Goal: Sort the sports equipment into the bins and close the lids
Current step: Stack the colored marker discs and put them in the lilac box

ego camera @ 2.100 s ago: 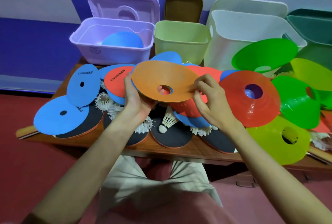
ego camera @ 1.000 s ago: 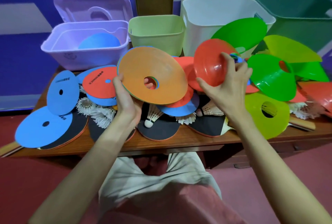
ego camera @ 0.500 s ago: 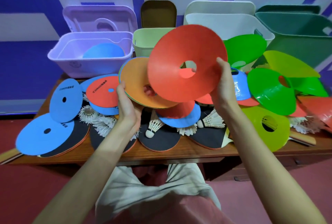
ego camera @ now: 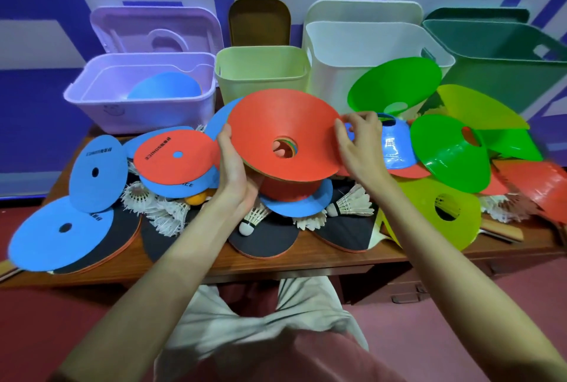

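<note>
With the left hand [ego camera: 234,170] curled under the stack and the right hand [ego camera: 357,144] pinching the red cone [ego camera: 276,124] (centre frame), square the rims before binning.

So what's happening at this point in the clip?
A person is sorting sports gear heaped on a wooden table. The left hand grips the left edge of a stack of disc cones topped by a red cone, while the right hand is at its right rim, fingers loosely curled. All four bins stand open behind; only the lilac bin visibly holds anything, a blue cone. Shuttlecocks, paddles and more cones lie unsorted.
</note>
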The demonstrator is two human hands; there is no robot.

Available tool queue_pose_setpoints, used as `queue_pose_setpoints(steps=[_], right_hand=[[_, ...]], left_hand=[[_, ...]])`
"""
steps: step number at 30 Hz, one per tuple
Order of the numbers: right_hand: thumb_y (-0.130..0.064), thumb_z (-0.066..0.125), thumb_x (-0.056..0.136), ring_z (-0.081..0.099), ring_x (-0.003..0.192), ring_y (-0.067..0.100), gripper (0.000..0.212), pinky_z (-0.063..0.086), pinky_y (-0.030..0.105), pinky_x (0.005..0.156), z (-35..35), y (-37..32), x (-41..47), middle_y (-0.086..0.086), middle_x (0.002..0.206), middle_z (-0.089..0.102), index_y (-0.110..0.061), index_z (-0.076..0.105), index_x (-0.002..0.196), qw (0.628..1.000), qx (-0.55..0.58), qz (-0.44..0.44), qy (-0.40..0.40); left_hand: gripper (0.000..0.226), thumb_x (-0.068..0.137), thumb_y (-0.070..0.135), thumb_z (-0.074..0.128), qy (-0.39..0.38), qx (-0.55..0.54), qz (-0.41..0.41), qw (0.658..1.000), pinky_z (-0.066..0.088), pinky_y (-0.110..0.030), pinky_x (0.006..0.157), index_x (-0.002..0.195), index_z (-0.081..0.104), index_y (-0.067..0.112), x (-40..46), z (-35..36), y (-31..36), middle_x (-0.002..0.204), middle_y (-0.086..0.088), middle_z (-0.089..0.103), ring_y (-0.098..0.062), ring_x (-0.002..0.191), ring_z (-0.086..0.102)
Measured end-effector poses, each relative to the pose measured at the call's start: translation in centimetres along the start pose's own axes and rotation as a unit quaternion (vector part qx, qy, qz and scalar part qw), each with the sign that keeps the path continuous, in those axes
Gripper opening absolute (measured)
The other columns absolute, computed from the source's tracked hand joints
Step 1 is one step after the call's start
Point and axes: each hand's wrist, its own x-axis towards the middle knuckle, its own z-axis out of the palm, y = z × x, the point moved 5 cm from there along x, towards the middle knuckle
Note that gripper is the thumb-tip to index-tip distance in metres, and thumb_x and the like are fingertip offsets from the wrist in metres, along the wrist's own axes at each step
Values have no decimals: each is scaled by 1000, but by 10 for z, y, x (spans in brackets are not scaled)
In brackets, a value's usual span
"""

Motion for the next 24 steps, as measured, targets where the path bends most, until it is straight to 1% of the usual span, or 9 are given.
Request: queue_pose_setpoints(steps=[2, 5, 7, 10, 12, 14, 18, 20, 24], right_hand=[[-28, 48, 86, 50, 108, 37, 40, 38, 40, 100, -19, 6, 15, 22, 114, 49, -5, 60, 116, 999, -7, -17, 44], [-3, 53, 79, 45, 114, 39, 52, 34, 40, 98, -44, 17, 42, 23, 136, 38, -5, 49, 131, 986, -136, -32, 94], [9, 50, 74, 43, 114, 40, 68, 36, 43, 93, -50, 23, 59, 17, 150, 25, -9, 40, 138, 973, -217, -24, 77], [17, 45, 71, 42, 113, 41, 81, 40, 47, 84, -54, 29, 82, 10, 157, 14, -12, 30, 145, 959, -280, -25, 36], [19, 46, 72, 41, 115, 42, 81, 43, 47, 79, -54, 33, 96, 8, 157, 14, -12, 27, 145, 951, -308, -28, 7], [16, 50, 73, 40, 117, 43, 77, 44, 47, 77, -53, 38, 109, 11, 153, 23, -9, 28, 143, 943, -333, -23, -15], [12, 49, 76, 43, 110, 44, 53, 41, 49, 80, -51, 38, 122, 26, 124, 44, 1, 41, 128, 929, -366, -48, -15], [12, 47, 77, 43, 109, 43, 49, 39, 49, 81, -54, 37, 125, 28, 117, 45, 1, 45, 125, 935, -350, -56, 3], [4, 48, 82, 42, 113, 40, 37, 45, 48, 81, -62, 25, 124, 25, 116, 46, 0, 52, 119, 959, -278, -45, 34]], left_hand=[[46, 98, 48, 34, -6, 0, -3, 1000, 52, -45, 84, 103, 65, 15, 0, 8, 1, 81, -12, 72, -29, 75, 64], [46, 98, 49, 32, -17, 14, -1, 1000, 51, -41, 81, 95, 65, 17, 2, 18, 2, 71, -9, 71, -26, 68, 63], [47, 98, 50, 32, -26, 25, -3, 999, 50, -42, 84, 94, 65, 18, 3, 24, 2, 71, -8, 71, -25, 67, 64], [46, 98, 50, 31, -33, 33, -3, 999, 51, -39, 78, 94, 65, 19, 3, 29, -1, 70, -7, 71, -24, 66, 63], [46, 99, 49, 31, -35, 35, 0, 999, 50, -40, 78, 91, 65, 20, 4, 31, -3, 69, -7, 71, -25, 65, 63], [47, 99, 49, 30, -35, 40, 2, 999, 50, -41, 80, 89, 66, 19, 5, 32, -3, 69, -8, 71, -26, 67, 63], [50, 98, 50, 30, -35, 54, 6, 998, 51, -38, 77, 89, 67, 18, 8, 32, 0, 70, -8, 71, -25, 68, 65], [50, 98, 50, 29, -37, 56, 11, 998, 51, -37, 76, 91, 67, 19, 9, 33, 3, 72, -7, 71, -25, 69, 65], [48, 98, 50, 30, -28, 52, 23, 998, 53, -36, 75, 96, 65, 18, 13, 29, 11, 72, -7, 71, -24, 68, 65]])
